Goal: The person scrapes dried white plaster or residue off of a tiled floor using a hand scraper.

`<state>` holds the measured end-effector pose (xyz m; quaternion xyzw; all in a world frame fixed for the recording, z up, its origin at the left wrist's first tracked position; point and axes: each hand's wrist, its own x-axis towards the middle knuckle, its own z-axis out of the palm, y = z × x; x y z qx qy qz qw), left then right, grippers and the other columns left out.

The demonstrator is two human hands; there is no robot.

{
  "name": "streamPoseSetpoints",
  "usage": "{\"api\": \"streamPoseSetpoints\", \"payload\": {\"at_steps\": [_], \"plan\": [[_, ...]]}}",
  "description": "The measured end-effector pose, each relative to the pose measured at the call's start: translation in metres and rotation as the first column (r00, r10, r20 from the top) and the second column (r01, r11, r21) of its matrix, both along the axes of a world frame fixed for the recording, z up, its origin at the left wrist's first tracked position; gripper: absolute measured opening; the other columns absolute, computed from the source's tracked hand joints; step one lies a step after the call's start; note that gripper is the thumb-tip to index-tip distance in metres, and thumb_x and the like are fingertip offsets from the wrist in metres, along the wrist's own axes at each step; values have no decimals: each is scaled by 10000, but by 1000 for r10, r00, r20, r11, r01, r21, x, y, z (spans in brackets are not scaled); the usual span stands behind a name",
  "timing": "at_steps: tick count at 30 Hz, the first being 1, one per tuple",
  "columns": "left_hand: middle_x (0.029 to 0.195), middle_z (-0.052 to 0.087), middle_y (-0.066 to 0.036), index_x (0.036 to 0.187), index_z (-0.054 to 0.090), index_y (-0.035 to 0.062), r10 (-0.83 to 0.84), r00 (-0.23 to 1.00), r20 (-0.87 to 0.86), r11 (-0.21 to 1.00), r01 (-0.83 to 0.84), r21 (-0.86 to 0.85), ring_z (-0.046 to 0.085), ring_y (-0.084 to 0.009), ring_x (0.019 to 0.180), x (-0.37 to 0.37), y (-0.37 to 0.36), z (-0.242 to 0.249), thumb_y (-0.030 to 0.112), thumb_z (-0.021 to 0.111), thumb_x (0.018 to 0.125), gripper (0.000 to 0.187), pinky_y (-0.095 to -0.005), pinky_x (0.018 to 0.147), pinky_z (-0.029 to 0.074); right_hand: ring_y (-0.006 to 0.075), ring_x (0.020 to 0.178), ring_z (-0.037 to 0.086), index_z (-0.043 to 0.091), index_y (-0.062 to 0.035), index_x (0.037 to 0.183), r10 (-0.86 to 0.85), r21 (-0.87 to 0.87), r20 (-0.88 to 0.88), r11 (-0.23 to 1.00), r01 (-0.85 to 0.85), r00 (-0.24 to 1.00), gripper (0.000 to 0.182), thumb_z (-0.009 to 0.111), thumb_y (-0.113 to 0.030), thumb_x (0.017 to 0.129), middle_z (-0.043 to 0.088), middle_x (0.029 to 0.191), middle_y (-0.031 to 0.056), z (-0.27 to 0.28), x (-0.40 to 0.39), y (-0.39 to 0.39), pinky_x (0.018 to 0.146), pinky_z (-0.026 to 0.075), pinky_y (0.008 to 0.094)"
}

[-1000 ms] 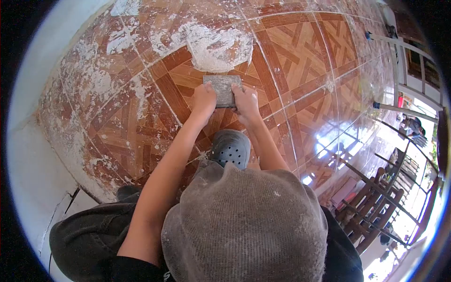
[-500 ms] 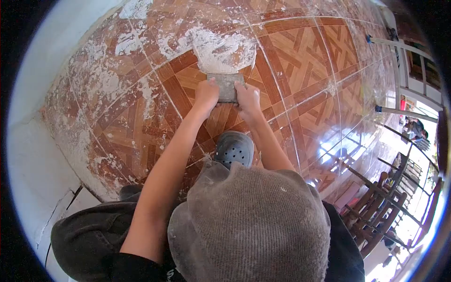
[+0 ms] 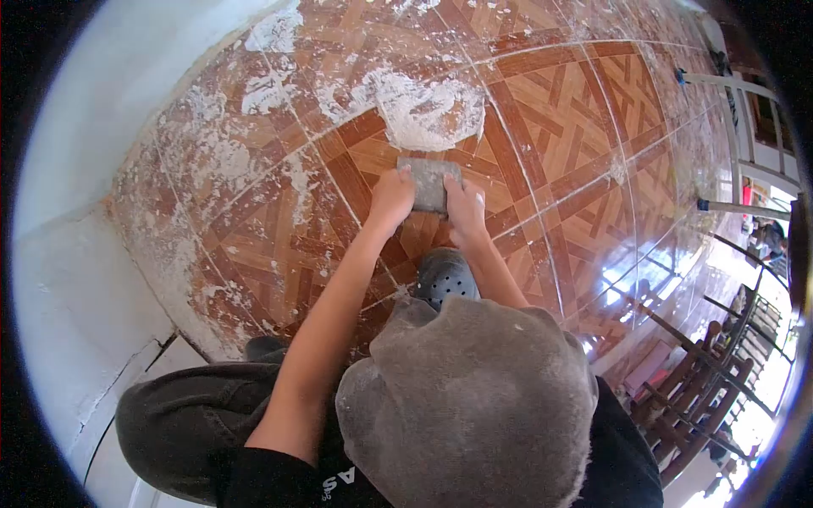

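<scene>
Between my two hands is a flat, grey, rectangular plate (image 3: 430, 184), dusty and dull, low over the tiled floor. My left hand (image 3: 392, 201) grips its left edge, thumb on top, and my right hand (image 3: 465, 207) grips the right edge the same way. The fingers underneath are hidden. Just past the plate's far edge, a thick white smear (image 3: 434, 110) of paste-like material covers part of a wood-patterned tile (image 3: 373, 152). A thin strip of tile shows between plate and smear.
A grey clog (image 3: 446, 278) stands close below my hands, and my dusty knee (image 3: 474, 381) fills the foreground. White residue (image 3: 224, 161) marks the floor leftward, beside a pale wall (image 3: 76, 262). Wooden furniture (image 3: 703, 381) and a metal frame (image 3: 745, 207) stand right.
The whole view has shifted, so the scene sits lower and further right. The plate's far edge met the smear before; now it is slightly nearer me, both hands still holding it.
</scene>
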<state>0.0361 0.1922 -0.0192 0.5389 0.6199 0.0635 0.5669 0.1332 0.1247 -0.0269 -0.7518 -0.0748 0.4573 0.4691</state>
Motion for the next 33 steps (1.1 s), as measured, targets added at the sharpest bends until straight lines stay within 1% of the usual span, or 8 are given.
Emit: {"api": "streamPoseSetpoints", "payload": {"at_steps": [8, 10, 12, 15, 21, 26, 29, 33], "plan": [[887, 538, -298, 924, 448, -11, -313, 937, -155, 944, 325, 55, 512, -442, 873, -38, 27, 12, 364, 323, 874, 398, -474, 760, 386, 95, 591, 479, 508, 1, 851, -101, 33, -94, 994, 105, 990, 232, 448, -222, 865, 506, 655, 29, 10, -43, 2, 520, 388, 257], [885, 539, -298, 912, 457, -6, -360, 902, -239, 921, 384, 62, 515, -432, 881, -46, 37, 11, 368, 323, 873, 400, -472, 760, 387, 86, 549, 508, 495, -16, 867, -90, 2, -331, 995, 96, 939, 213, 447, -224, 864, 534, 668, 36, 32, -51, 11, 451, 382, 230], [883, 540, -298, 899, 466, -1, -393, 863, -318, 900, 433, 61, 518, -421, 889, -53, 47, 16, 373, 322, 871, 401, -470, 760, 388, 81, 509, 498, 489, -31, 862, -57, 14, -393, 998, 68, 918, 209, 443, -235, 868, 543, 662, 33, 32, -57, 15, 424, 365, 212], [842, 565, -251, 853, 488, 4, -372, 878, -302, 887, 432, 163, 544, -386, 832, -62, 58, 23, 381, 348, 862, 403, -448, 727, 403, 80, 467, 492, 482, -45, 859, -31, 47, -474, 997, 60, 880, 200, 442, -240, 871, 562, 667, 40, 30, -66, 18, 398, 352, 193], [740, 559, -182, 765, 499, -10, -272, 948, -166, 954, 244, -173, 545, -327, 717, -60, 66, 22, 376, 394, 845, 408, -395, 651, 401, 89, 459, 500, 465, -39, 892, -119, 75, -408, 984, 163, 905, 178, 453, -215, 869, 572, 672, 62, 24, -75, 19, 396, 360, 191], [754, 557, -218, 831, 489, -10, -372, 915, -153, 911, 392, 128, 551, -355, 725, -61, 57, 8, 354, 413, 843, 372, -431, 661, 409, 88, 445, 497, 456, -40, 899, -134, 31, -429, 986, 163, 893, 175, 456, -212, 868, 566, 659, 64, 26, -70, 20, 368, 365, 195], [791, 563, -239, 900, 478, -1, -362, 920, -153, 914, 382, 136, 551, -387, 781, -52, 37, -1, 336, 414, 844, 347, -453, 692, 410, 90, 430, 490, 469, -44, 884, -125, 58, -386, 986, 159, 914, 177, 465, -220, 862, 557, 651, 54, 32, -57, 9, 350, 368, 201], [801, 560, -265, 902, 433, -3, -142, 988, -60, 964, 152, 218, 530, -432, 806, -9, -29, 14, 297, 398, 850, 306, -480, 688, 401, 85, 449, 482, 530, -34, 908, -24, -57, -285, 998, 9, 958, 208, 475, -227, 852, 551, 649, 26, 39, -8, -23, 369, 386, 207]]}}
